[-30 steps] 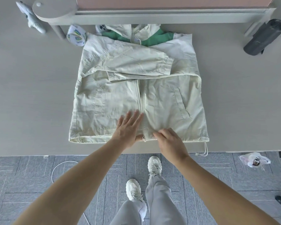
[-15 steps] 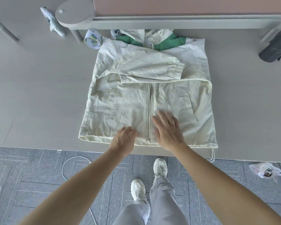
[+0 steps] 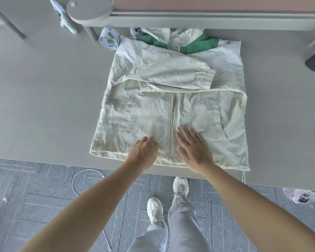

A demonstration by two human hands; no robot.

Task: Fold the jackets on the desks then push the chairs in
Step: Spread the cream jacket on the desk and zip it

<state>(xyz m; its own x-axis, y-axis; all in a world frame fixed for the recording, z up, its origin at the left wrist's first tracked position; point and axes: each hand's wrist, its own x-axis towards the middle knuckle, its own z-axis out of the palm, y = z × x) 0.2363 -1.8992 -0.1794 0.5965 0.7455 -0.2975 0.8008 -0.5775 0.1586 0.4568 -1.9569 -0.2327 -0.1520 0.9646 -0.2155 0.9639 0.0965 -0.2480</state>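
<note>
nearby, printed roll point(image 3: 109, 39) just beside jacket point(image 3: 153, 115)

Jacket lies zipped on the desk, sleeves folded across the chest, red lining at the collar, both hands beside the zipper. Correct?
No: the head view shows the lining of the jacket is green, not red. The rest holds: zipped, sleeves folded across, left hand and right hand either side of the zipper.

One wide-angle camera on my head looks steeply down, close over the pale grey surface point(image 3: 44, 106) and the grey tiled floor point(image 3: 44, 206) at my feet.
</note>
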